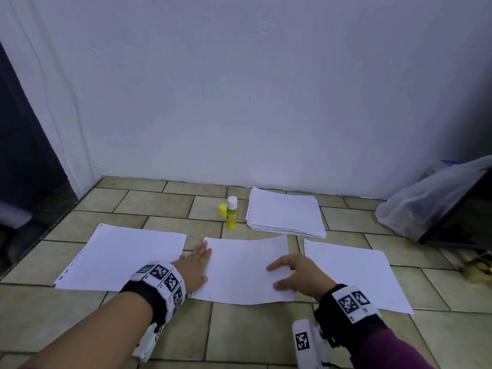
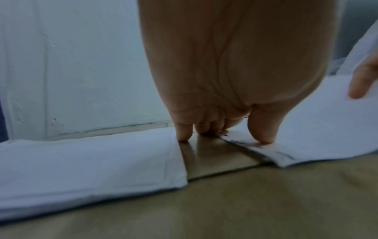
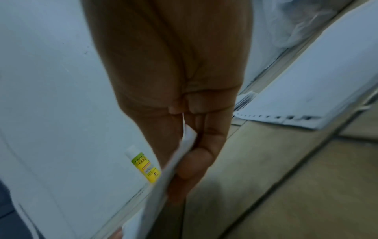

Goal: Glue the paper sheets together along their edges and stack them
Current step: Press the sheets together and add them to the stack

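Fingers [image 1: 282, 283] pinch one of three sheets [image 1: 239, 272]; one stack [image 1: 286, 213].

A plain room in a home, by the look of it. Beige rectangular floor tiles [image 1: 159, 203] meet a bare white painted wall [image 1: 266, 89]. A crumpled clear plastic bag [image 1: 415, 206] lies in the corner.

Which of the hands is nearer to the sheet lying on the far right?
The right hand. It grips the middle sheet's right edge, just beside the right sheet. The left hand presses flat on the middle sheet's left edge, farther away.
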A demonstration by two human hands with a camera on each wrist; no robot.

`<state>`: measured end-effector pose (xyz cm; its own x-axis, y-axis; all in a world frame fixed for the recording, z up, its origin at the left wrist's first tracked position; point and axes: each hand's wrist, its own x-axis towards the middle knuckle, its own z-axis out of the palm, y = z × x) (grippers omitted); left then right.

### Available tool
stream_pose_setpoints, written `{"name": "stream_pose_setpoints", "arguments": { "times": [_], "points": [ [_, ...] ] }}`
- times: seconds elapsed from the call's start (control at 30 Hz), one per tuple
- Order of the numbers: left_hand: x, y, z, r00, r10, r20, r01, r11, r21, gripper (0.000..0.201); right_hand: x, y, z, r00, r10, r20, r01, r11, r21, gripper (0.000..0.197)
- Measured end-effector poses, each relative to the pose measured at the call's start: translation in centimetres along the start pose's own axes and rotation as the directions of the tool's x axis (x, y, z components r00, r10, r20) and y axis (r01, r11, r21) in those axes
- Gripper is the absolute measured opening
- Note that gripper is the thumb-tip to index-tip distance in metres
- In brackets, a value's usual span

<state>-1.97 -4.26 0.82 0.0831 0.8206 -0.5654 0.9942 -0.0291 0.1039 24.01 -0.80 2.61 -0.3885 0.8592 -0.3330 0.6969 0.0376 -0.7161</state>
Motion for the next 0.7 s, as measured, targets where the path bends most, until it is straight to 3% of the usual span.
{"name": "stream_pose_setpoints", "arguments": {
  "times": [0.17, 0.27, 0.37, 0.57, 0.7],
  "points": [
    [0.5, 0.0, 0.4, 1.000, -0.013, 0.001, 0.013, 0.999, 0.030, 0.068, -0.3, 0.9, -1.1, 0.997, 0.012, -0.081, -0.008, 0.999, 0.049, 0.033],
    [0.7, 0.2, 0.6, 1.000, -0.019, -0.008, 0.019, 0.998, 0.065, 0.066, -1.2, 1.1, -2.6, 0.997, -0.040, -0.062, 0.047, 0.992, 0.114, 0.032],
    [0.7, 0.1, 0.6, 1.000, -0.018, -0.022, 0.020, 0.996, 0.090, 0.068, -2.5, 1.2, -4.7, 0.989, -0.069, -0.134, 0.090, 0.983, 0.158, 0.036],
    [0.1, 0.9, -0.8, 0.999, -0.007, -0.040, 0.013, 0.988, 0.153, 0.072, -3.5, 0.4, -10.0, 0.923, -0.115, -0.368, 0.274, 0.868, 0.414, 0.038],
    [0.0, 1.7, -1.8, 0.998, -0.014, -0.060, 0.023, 0.989, 0.149, 0.077, 0.0, -0.2, -12.0, 0.859, -0.017, -0.512, 0.271, 0.863, 0.426, 0.040]
  ]
}}
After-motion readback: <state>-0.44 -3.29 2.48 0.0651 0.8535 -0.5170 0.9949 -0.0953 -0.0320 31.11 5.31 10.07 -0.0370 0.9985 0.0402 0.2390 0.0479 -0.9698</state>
